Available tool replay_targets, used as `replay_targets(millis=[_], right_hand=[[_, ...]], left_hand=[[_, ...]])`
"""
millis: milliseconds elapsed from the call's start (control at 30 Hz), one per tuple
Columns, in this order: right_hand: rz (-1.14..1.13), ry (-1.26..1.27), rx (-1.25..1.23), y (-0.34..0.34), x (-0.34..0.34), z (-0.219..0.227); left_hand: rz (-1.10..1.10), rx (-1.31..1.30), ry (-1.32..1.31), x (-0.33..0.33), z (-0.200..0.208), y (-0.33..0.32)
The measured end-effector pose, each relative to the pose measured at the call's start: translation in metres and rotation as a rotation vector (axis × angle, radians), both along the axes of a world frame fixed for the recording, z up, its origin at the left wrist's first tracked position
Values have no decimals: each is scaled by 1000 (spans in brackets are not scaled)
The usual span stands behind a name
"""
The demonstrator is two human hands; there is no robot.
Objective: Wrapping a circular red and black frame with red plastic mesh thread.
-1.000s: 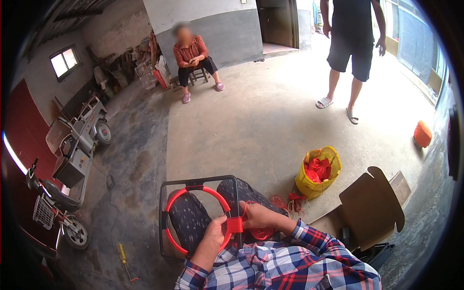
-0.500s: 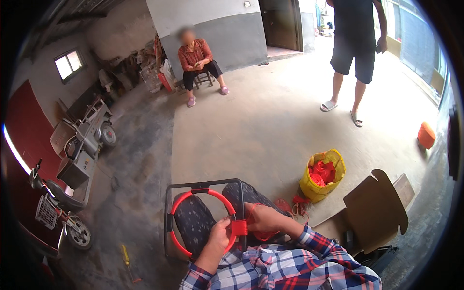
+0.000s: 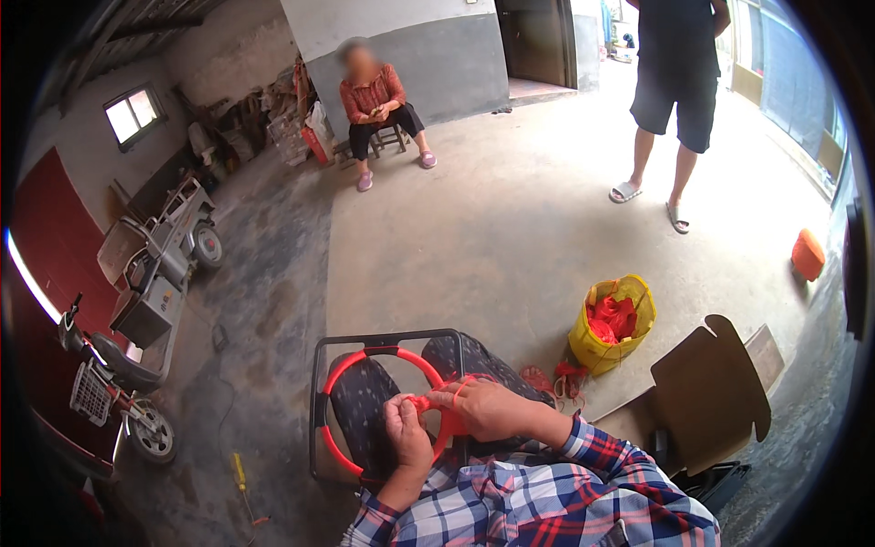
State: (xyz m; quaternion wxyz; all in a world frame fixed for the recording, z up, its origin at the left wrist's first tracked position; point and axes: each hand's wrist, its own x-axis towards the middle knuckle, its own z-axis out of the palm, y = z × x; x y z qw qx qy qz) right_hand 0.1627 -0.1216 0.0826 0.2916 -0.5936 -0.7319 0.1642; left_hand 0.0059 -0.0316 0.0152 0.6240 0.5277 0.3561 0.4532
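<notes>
A black rectangular frame (image 3: 392,337) lies across my lap, with a ring (image 3: 421,366) inside it that is mostly covered in red and has black bands. My left hand (image 3: 407,439) pinches red cord (image 3: 420,403) at the ring's right side, fingers closed. Just beside it, my right hand (image 3: 488,409) is closed on the same cord, a strand of which runs over its fingers. The fingertips nearly meet, and the cord between them is partly hidden. More red cord (image 3: 538,377) trails by my right knee.
A yellow bag (image 3: 594,356) of red material stands ahead to the right, near an open cardboard box (image 3: 711,392). A yellow-handled screwdriver (image 3: 239,469) lies on the left floor. One person (image 3: 374,91) sits ahead; another (image 3: 676,82) stands at right. Parked vehicles (image 3: 150,310) line the left.
My left hand has risen slightly and moved left, off the ring's lower right side. My right hand has come in closer to it, with cord stretched over the fingers. The standing person's arms have shifted.
</notes>
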Motion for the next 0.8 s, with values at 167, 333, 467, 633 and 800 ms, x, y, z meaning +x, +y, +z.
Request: replay_targets(millis=[167, 333, 467, 633, 800], right_hand=[[40, -52, 26, 0, 8, 22], [-135, 25, 100, 8, 12, 18], [-91, -34, 168, 20, 3, -6], [48, 110, 314, 25, -15, -29], [-56, 903, 137, 24, 0, -32]], left_hand=[[40, -15, 1, -1, 0, 2], [53, -61, 8, -3, 4, 0], [114, 612, 288, -7, -2, 0], [21, 848, 327, -10, 18, -17], [-93, 510, -99, -1, 7, -12]])
